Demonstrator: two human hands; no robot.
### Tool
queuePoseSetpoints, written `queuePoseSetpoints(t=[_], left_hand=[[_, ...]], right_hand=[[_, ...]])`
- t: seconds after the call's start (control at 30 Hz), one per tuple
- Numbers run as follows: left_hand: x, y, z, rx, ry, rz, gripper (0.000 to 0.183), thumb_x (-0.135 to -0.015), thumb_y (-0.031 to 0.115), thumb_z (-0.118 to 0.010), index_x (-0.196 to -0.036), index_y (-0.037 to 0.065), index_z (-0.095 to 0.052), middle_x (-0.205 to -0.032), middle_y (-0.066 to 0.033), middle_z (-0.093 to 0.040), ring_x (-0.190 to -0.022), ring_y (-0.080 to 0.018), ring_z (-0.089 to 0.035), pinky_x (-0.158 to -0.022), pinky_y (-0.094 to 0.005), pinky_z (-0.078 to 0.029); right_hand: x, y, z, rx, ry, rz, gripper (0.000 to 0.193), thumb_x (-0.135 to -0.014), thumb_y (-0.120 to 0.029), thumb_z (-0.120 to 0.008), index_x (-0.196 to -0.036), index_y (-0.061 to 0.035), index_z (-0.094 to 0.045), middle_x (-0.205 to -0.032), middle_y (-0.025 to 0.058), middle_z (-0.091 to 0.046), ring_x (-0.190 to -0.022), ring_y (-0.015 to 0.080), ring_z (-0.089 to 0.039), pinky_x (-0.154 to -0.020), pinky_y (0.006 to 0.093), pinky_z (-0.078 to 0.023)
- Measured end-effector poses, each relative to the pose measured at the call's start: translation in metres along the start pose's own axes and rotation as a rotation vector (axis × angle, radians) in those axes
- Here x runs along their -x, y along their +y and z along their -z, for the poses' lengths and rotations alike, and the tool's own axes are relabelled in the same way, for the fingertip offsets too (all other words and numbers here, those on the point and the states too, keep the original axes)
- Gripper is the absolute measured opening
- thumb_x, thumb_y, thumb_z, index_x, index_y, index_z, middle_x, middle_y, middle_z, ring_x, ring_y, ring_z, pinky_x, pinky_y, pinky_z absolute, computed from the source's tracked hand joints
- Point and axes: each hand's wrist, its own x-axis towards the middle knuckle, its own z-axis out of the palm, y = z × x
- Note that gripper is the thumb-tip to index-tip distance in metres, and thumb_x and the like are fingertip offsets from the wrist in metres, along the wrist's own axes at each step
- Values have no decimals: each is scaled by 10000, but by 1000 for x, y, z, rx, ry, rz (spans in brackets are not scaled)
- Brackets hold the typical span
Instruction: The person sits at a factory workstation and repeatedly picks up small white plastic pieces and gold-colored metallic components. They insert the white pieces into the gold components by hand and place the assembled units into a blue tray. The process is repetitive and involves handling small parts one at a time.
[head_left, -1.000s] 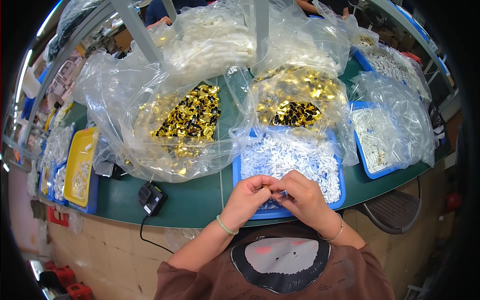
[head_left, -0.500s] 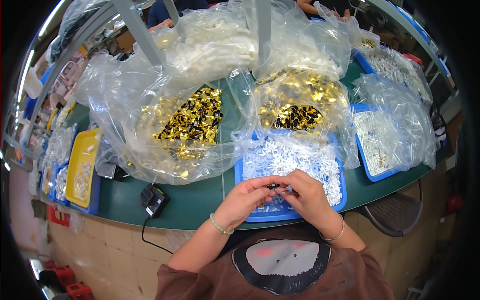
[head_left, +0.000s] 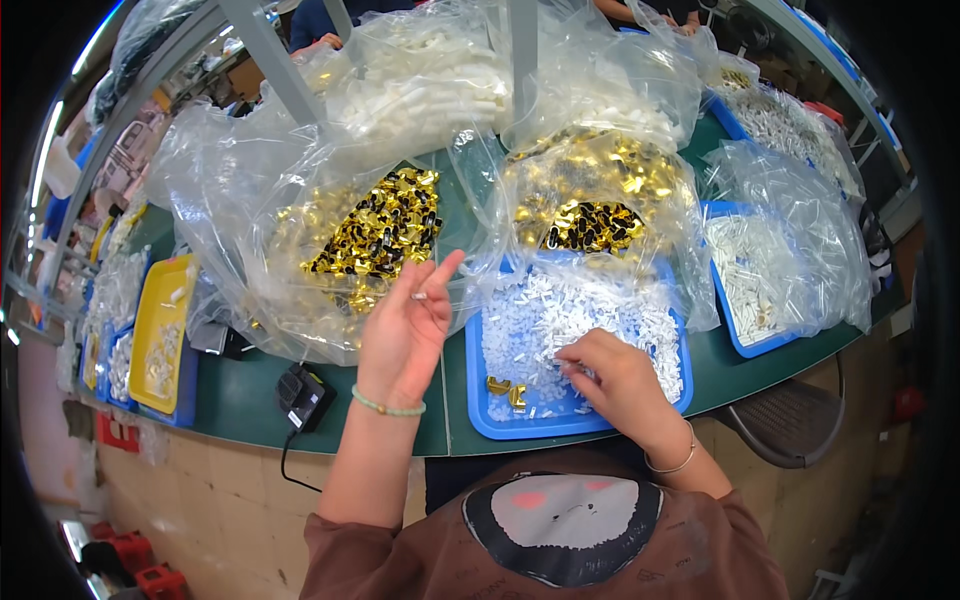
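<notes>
from here i see the left hand [head_left: 405, 330] loosely spread by the left bag [head_left: 235, 250], a white bit [head_left: 419, 296] against its fingers. the right hand [head_left: 615, 375] is narrowed (can't tell on what) over white pieces [head_left: 525, 330] in the tray [head_left: 545, 428], beside two gold clips [head_left: 517, 398].

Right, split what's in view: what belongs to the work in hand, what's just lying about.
Seemingly in use:
blue tray under the right hand
white pieces in it
two gold pieces in it
bagged gold-and-black pieces beside the left hand

Apparently just lying about:
black adapter
yellow tray
dark chair
</notes>
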Motion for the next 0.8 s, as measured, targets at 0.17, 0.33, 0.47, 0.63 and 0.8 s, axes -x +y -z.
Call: queuePoseSetpoints(t=[0.17, 0.33, 0.47, 0.63, 0.8], left_hand=[[23, -30, -6, -181, -107, 153, 462, -1078, 268, -371, -1403, -57, -418, -1406, -254, -490, -984, -188, -624, -897, -304, -540], [31, -41, -10, -330, -156, 209, 462, -1073, 267, -371, -1408, -48, -416, -1411, -236, -492, -1194, -252, -574, -1037, -349, -475], [31, -47, -2, -597, -115, 195, 383, -1039, 215, -492, -1330, -33, -510, -1274, -152, -605, -1087, -141, -589, -955, -282, -479], [41, -54, 4, -911, -220, 235, 374, -954, 72, -630, -1305, -19, -540, -1132, -70, -659, -952, -73, -601, -853, -221, -485], [41, -65, -4, -859, -238, 231, 343, -967, 84, -625, -1292, -13, -575, -1081, -37, -666, -950, -76, -619, -873, -220, -502]], right_hand=[[-2, -14, -18, -34, -219, 34, 228, -788, -96, -755, -1007, -87, -693, -914, 77, -617, -783, 272, -660, -674, 360, -535], [-4, -15, -29, 73, -275, 33, 221, -783, -151, -767, -984, -100, -694, -926, 68, -609, -784, 273, -662, -667, 366, -542], [-3, -10, -27, 26, -218, 41, 203, -775, -129, -764, -957, -94, -682, -920, 74, -614, -769, 274, -665, -663, 373, -541], [-4, -2, -17, -49, -70, -2, 227, -743, -66, -770, -947, -75, -671, -885, 88, -648, -769, 271, -671, -660, 358, -536], [-7, -9, -13, -38, 48, 28, 253, -738, -23, -771, -964, -61, -666, -870, 94, -658, -742, 268, -662, -626, 339, -527]])
